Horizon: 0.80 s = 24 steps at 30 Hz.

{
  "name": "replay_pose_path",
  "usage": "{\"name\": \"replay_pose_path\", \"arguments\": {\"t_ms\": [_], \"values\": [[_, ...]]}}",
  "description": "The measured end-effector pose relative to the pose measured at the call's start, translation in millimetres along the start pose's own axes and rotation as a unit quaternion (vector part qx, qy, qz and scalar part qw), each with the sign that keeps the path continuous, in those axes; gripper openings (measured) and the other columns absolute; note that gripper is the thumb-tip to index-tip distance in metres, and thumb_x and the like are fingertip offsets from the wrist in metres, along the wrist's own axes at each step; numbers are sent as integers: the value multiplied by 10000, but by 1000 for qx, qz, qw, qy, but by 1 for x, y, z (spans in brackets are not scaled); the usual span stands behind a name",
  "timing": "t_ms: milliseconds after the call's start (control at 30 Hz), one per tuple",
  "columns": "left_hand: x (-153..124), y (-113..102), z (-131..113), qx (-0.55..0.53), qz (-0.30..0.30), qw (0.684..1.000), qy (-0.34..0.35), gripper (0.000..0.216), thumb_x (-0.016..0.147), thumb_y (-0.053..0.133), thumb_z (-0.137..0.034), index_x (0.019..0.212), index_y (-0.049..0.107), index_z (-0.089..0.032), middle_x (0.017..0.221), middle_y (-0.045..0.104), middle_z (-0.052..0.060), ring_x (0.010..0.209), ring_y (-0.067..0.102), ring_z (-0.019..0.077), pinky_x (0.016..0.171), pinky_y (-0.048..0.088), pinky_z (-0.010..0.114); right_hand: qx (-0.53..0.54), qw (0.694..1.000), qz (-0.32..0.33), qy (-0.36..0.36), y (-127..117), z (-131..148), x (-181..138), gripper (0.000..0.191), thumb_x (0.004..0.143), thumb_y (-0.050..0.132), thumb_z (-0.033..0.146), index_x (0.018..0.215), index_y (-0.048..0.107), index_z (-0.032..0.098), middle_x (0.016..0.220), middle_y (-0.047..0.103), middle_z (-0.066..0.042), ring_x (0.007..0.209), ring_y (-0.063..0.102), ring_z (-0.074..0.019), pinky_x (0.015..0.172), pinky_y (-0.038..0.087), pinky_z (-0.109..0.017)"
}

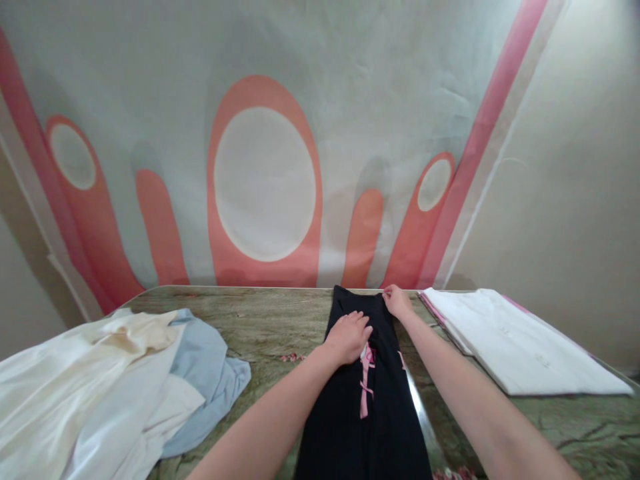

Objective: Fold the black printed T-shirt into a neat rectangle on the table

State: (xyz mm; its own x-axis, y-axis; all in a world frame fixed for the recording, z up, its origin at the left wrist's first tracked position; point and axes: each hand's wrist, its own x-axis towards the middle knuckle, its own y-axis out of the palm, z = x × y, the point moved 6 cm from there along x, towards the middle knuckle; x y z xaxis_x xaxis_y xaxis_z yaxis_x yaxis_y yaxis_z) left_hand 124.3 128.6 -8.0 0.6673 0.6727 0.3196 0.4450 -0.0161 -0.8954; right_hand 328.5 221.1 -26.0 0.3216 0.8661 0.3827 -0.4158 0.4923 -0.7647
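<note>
A black garment with a pink print [395,413] lies lengthwise on the table in front of me, narrow at its far end and wider toward me. Its exact kind I cannot tell. My left hand [350,335] rests flat on its upper part, fingers stretched out, just above the pink print. My right hand [397,302] pinches the garment's far right corner between thumb and fingers, close to the table's back edge.
A loose heap of cream and light-blue cloth [115,387] covers the table's left side. On the right lies a folded white stack of cloth [530,347] with pink edging. The green patterned tabletop [270,320] ends at a wall [340,80] with a pink-and-orange design.
</note>
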Motion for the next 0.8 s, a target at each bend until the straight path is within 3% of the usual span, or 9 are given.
{"name": "replay_pose_path", "arguments": {"t_ms": [133, 267, 433, 567, 667, 800], "values": [[2, -7, 21, -53, 6, 999, 2, 397, 918, 304, -289, 1231, 482, -123, 1277, 493, 94, 1227, 394, 182, 1034, 287, 324, 2, 1000, -19, -14, -12, 9, -10, 163, 745, 542, 225, 887, 579, 153, 818, 635, -93, 836, 587, -209, 749, 423, -309], [0, -15, 28, -91, 7, 996, 14, 374, 902, 344, -273, 1216, 496, -137, 1265, 506, 81, 1202, 420, 166, 1026, 300, 305, 20, 998, -12, -62, -29, 37, -40, 183, 742, 536, 240, 903, 554, 154, 878, 599, -87, 826, 564, -190, 750, 424, -300], [-3, -27, 17, -123, -16, 992, 39, 336, 834, 471, -279, 1138, 551, -161, 1163, 566, 77, 1088, 498, 178, 964, 368, 308, 75, 967, 132, -206, -55, 93, -125, 62, 763, 498, 195, 769, 559, 193, 734, 538, 0, 663, 526, -139, 630, 416, -267], [-4, -30, 11, -119, -28, 990, 71, 338, 735, 534, -166, 1069, 590, -176, 1100, 585, 69, 1051, 507, 191, 945, 382, 330, 69, 919, 242, -304, -79, 126, -191, 225, 820, 405, 107, 896, 588, 213, 910, 549, -32, 836, 540, -153, 741, 420, -283], [-4, -28, 11, -106, -32, 990, 86, 370, 706, 506, -94, 1054, 602, -176, 1083, 589, 63, 1034, 513, 182, 940, 387, 320, 42, 886, 298, -354, -86, 137, -219, 307, 806, 365, 44, 948, 574, 218, 966, 539, -42, 896, 532, -163, 781, 418, -291], [-5, -26, 11, -92, -19, 992, 91, 433, 701, 477, -51, 1091, 598, -193, 1123, 578, 45, 1063, 500, 161, 959, 374, 291, 22, 876, 310, -368, -85, 138, -228, 285, 750, 397, 17, 913, 548, 196, 940, 515, -48, 863, 525, -165, 762, 424, -292]]}}
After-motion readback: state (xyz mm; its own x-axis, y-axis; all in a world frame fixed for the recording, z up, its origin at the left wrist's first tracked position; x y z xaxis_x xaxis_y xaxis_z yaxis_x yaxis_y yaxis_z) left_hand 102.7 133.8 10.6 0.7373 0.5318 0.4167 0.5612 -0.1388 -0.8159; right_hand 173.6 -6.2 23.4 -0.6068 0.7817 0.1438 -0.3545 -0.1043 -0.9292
